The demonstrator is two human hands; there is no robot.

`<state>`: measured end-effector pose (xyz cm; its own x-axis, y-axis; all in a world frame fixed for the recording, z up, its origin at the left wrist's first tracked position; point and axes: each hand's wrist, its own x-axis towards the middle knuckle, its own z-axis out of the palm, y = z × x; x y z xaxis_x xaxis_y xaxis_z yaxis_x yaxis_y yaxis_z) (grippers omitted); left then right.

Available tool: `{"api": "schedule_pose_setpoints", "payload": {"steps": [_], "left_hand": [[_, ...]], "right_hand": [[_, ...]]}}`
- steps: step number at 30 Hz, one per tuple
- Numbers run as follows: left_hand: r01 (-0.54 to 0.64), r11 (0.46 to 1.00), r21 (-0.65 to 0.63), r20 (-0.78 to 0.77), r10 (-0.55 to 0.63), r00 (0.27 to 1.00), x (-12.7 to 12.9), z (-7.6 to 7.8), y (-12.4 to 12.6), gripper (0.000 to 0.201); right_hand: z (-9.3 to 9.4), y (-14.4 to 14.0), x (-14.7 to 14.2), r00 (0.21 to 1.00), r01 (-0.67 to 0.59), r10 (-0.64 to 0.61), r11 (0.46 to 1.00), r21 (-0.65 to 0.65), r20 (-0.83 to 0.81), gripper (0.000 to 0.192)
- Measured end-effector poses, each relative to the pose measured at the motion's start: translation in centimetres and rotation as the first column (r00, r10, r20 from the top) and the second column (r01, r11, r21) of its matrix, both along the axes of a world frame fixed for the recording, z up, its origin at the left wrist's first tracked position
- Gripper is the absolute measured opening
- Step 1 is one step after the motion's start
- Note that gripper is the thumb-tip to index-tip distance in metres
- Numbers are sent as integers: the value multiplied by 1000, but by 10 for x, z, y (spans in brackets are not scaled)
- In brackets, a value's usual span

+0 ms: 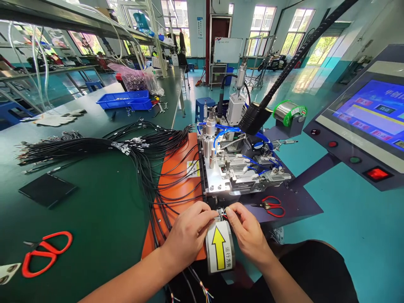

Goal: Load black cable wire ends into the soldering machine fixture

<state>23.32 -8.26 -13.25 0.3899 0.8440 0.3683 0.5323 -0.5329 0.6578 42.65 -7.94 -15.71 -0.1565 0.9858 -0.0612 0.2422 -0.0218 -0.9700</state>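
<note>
My left hand (pixel 191 225) and my right hand (pixel 248 231) meet at the front of a soldering machine (pixel 233 168), fingers pinched. Between the fingertips run thin stripped wires (pixel 222 213), a white and a red one among them. Just beneath is a round feed wheel (pixel 220 248) with a yellow arrow on its white label. Black cables (pixel 156 200) hang past my left wrist over an orange plate (pixel 176 181). More cable ends with coloured bare wires (pixel 205 291) dangle below. Where the wires sit in the machine is hidden by my fingers.
Red-handled scissors (pixel 273 207) lie on the machine base, another scissors (pixel 47 252) on the green table. A cable bundle (pixel 82 147), blue tray (pixel 124 101) and gloves (pixel 58 118) are further back. A solder spool (pixel 288 112), black flexible lamp (pixel 255 118) and control screen (pixel 372 109) stand right.
</note>
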Motion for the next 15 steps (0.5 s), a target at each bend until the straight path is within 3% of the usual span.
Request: {"api": "schedule_pose_setpoints", "payload": {"steps": [4, 15], "left_hand": [[-27, 1000, -5, -22, 27, 999, -3, -1, 0, 29], [-59, 997, -59, -32, 57, 998, -2, -4, 4, 28]], "right_hand": [[-5, 5, -3, 999, 29, -29, 1000, -8, 17, 38], [-9, 11, -5, 998, 50, -49, 999, -20, 50, 38]]}}
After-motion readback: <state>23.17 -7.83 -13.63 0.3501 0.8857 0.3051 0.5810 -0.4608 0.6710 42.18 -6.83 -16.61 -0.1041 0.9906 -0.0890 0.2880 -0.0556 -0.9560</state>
